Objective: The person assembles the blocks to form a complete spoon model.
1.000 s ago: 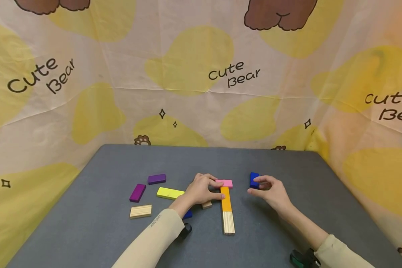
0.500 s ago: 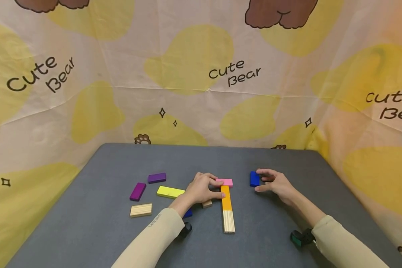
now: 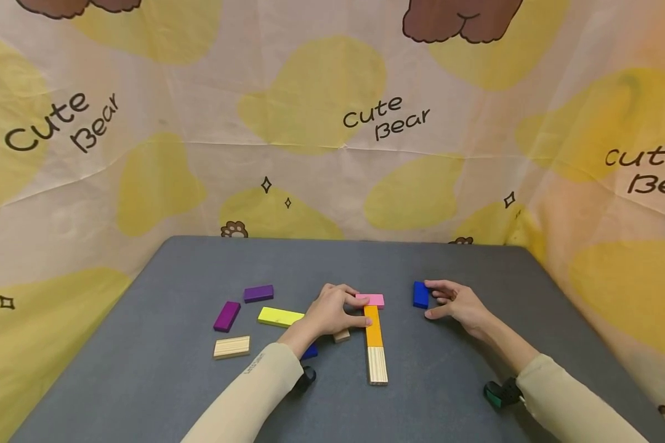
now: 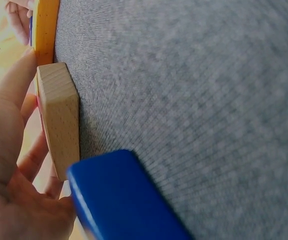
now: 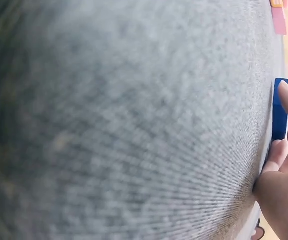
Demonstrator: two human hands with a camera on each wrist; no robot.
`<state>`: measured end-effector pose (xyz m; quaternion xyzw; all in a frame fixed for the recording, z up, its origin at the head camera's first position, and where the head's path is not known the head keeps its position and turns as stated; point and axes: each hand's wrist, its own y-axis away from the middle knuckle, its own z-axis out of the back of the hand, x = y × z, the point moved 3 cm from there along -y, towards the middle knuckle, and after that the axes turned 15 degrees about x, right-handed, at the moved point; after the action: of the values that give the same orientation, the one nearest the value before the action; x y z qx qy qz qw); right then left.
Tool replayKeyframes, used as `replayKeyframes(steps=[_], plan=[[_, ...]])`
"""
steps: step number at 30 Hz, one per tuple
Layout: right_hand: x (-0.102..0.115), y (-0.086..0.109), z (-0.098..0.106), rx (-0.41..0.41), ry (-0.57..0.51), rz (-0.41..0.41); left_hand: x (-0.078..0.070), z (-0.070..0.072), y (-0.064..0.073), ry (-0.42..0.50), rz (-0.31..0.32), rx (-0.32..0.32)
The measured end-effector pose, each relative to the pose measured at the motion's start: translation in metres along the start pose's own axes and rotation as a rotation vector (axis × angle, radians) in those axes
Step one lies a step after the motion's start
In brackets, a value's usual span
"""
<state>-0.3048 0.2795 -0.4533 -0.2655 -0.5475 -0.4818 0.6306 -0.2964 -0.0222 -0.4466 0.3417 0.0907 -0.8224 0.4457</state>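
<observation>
In the head view an orange block [image 3: 374,330] lies lengthwise between a pink block [image 3: 373,300], set crosswise at its far end, and a plain wooden block [image 3: 377,367] at its near end. My left hand [image 3: 331,312] rests its thumb on the orange block's left side, index finger at the pink block's left end. Off to the right lies a blue block [image 3: 420,295], flat on the table. My right hand [image 3: 459,307] is just right of it, one extended fingertip touching its far right edge, thumb apart. The right wrist view shows that fingertip on the blue block [image 5: 279,112].
Left of the left hand lie a yellow block [image 3: 279,317], two purple blocks [image 3: 258,293] and a wooden block [image 3: 231,347]. Another blue block [image 4: 121,195] and a wooden block [image 4: 60,122] sit under the left hand. A printed cloth [image 3: 310,123] hangs behind the grey table [image 3: 199,400].
My right hand has shifted right, from over the blue block to its right side, with the thumb now clear of it. The left hand has stayed in place.
</observation>
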Motion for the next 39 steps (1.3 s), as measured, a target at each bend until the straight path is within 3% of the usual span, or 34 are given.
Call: replayKeyframes(steps=[13, 39], plan=[[0.001, -0.005, -0.0051, -0.082, 0.032, -0.014, 0.0027, 0.0005, -0.0005, -0.013, 0.006, -0.01], [0.0, -0.0017, -0.0028, -0.079, -0.011, -0.001, -0.0003, -0.0004, 0.0002, -0.009, -0.003, -0.009]])
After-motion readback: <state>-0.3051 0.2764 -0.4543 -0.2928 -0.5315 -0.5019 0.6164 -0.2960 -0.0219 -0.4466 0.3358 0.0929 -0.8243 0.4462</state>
